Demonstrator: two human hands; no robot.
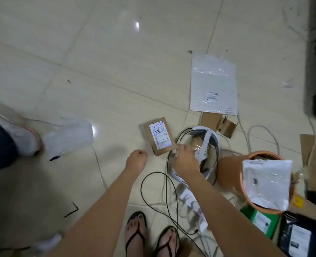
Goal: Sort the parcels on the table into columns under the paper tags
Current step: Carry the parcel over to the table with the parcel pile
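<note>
A small brown box parcel (159,136) with a white label lies on the tiled floor ahead of me. Farther right lies a flat white bubble mailer (212,84). A white plastic parcel (266,184) rests across the rim of an orange bucket (229,173). A green parcel (261,219) and a black one (294,236) lie at the lower right. My left hand (136,160) hangs curled and holds nothing, just left of the box. My right hand (185,160) is down on the left edge of a white headset (207,143), fingers curled; what they pinch is hidden.
Black and grey cables (153,191) loop over the floor around a white power strip (190,201). Cardboard scraps (225,125) lie beyond the headset. Another person's white shoes (68,136) stand at the left. My sandalled feet (135,234) are at the bottom.
</note>
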